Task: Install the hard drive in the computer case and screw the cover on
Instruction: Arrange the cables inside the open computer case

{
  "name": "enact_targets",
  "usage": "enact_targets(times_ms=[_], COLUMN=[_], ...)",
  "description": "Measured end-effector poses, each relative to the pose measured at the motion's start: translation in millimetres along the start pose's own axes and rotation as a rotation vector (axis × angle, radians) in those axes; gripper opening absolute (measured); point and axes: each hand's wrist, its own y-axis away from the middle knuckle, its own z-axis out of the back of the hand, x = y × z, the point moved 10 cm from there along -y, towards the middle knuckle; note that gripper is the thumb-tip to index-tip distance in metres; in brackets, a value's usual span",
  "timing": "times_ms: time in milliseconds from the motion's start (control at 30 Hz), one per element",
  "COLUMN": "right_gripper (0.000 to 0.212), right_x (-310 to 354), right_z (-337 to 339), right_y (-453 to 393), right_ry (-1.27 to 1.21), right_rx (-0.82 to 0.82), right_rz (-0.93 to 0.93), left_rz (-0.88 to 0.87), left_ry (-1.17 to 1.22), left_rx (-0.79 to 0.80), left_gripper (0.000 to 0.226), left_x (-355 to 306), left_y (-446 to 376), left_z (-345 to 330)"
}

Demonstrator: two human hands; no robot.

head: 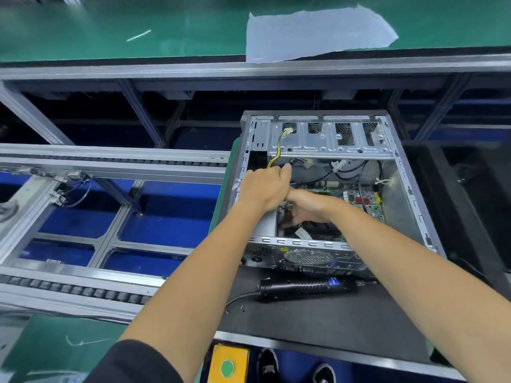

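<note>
Nearest: yellow button box (227,364) at 6 o'clock, by the dark sleeve (132,363)
Hard drive: not identifiable; possibly hidden under the hands
Computer case (409,189): open, cover absent, at 1 o'clock of centre
Left hand (264,187): fingers curled, pinching the yellow-black cable (278,150) near the drive cage (329,145)
Right hand (307,208): reaching low inside; whether it holds anything I cannot tell
Electric screwdriver (307,289): lying untouched at 5 o'clock of the case
Progress: early, judging by this; drive seating, cabling, cover and screws remain
</note>
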Motion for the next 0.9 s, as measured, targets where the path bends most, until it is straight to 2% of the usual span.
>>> enact_targets(times_ms=[67, 167, 300, 500, 667, 733, 900], right_gripper=[0.048, 0.041, 0.031, 0.040, 0.026, 0.026, 0.029], right_x=[-2.3, 2.4, 15.4, 21.3, 24.0, 20.1, 18.3], right_z=[-1.9, -0.6, 12.6, 26.5, 24.3, 23.7, 24.0], right_y=[0.8, -1.0, -0.9, 0.6, 2.9, 4.6, -0.1], right_ry=[-0.050, -0.024, 0.157, 0.504, 0.415, 0.270, 0.257], right_rx=[-0.008, -0.076, -0.239, -0.333, -0.295, -0.268, -0.263], right_rz=[-0.028, -0.005, 0.052, 0.083, 0.136, 0.132, 0.090], left_rz=[0.014, 0.060, 0.088, 0.097, 0.112, 0.112, 0.119], left_ry=[0.007, 0.046, 0.116, 0.037, 0.010, -0.021, 0.002], left_rx=[-0.030, -0.053, -0.066, -0.048, 0.004, 0.030, 0.087], left_gripper=[0.047, 0.046, 0.043, 0.044, 0.047, 0.046, 0.037], left_x=[2.4, 6.8, 7.5, 5.6, 3.5, 2.3, 9.2], left_y=[1.9, 1.4, -3.0, -7.8, -13.3, -17.0, -21.1], left_z=[-0.6, -0.7, 2.6, -3.5, -10.9, -13.5, -15.5])
